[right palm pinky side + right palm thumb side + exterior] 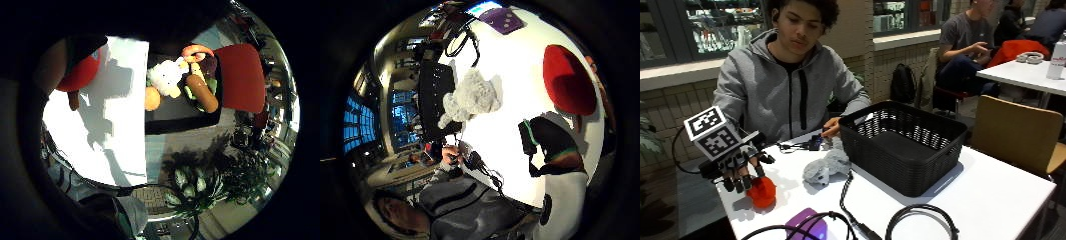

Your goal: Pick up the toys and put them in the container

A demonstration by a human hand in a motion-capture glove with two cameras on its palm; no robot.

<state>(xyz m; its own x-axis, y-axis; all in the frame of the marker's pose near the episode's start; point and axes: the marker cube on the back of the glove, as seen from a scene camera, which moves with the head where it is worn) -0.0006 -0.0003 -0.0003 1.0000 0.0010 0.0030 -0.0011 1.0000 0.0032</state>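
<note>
Two toys lie on the white table (pixel 986 185): a round red plush toy (pixel 762 192) directly under the gloved right hand (pixel 740 165), whose fingers (pixel 738 184) hang straight and slightly spread, touching its top, and a grey plush animal (pixel 826 168) beside the black woven plastic basket (pixel 906 145).

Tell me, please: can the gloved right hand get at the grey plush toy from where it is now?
Probably yes. The gloved right hand hovers over the red toy, and the grey plush toy lies beside it on the white table, with only bare tabletop between. The black basket stands on the toy's other side.
</note>
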